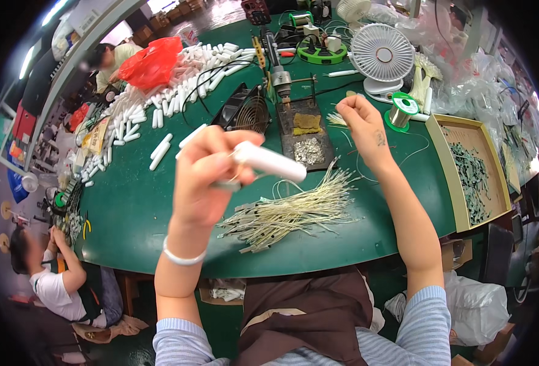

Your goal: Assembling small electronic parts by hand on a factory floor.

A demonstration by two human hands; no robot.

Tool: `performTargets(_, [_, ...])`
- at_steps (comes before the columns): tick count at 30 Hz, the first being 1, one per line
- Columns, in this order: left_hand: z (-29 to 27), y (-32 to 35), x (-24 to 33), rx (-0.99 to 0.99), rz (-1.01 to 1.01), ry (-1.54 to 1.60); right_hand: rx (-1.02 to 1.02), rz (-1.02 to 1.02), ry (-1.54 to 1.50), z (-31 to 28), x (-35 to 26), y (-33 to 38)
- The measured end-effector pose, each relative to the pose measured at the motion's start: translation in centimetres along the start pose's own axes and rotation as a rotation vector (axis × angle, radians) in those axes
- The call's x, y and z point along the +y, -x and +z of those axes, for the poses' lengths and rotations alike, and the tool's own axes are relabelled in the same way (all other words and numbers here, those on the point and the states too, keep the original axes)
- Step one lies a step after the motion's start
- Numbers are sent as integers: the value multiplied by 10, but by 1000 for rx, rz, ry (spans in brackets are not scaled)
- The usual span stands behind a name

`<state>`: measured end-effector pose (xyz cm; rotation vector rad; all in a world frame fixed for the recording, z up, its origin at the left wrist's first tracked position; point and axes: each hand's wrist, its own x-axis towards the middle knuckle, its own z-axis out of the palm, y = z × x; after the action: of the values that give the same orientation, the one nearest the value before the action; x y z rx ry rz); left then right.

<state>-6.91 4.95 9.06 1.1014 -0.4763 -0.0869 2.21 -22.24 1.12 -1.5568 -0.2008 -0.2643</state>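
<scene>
My left hand (205, 161), blurred by motion, is closed around a white battery-like cylinder (275, 161) that tilts down to the right. A second small greyish piece shows under its fingers, too smeared to name. My right hand (364, 125) is raised with its fingertips pinched together beside the solder spool (402, 111); what they hold, if anything, is too small to make out. Below both hands lies a bundle of thin pale wires (294, 210). Between the hands, a soldering iron (280, 79) points down in its stand over a yellow sponge (306, 124) and a heap of silvery solder bits (309, 150).
Many white cylinders (165, 104) are piled at the back left, with a red plastic bag (152, 63) on them. A white fan (382, 55) stands at the back right. A shallow box (435, 146) holds small green strips. One co-worker (56, 274) sits at left, another behind.
</scene>
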Motion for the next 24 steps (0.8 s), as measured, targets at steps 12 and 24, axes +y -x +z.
performTargets(12, [-41,188,67,-222,-669,-1222,-126,-53,36,9,0,12])
performTargets(24, [-122,58,-28,91,239,-1698,-256,-153,256,40,-13,46])
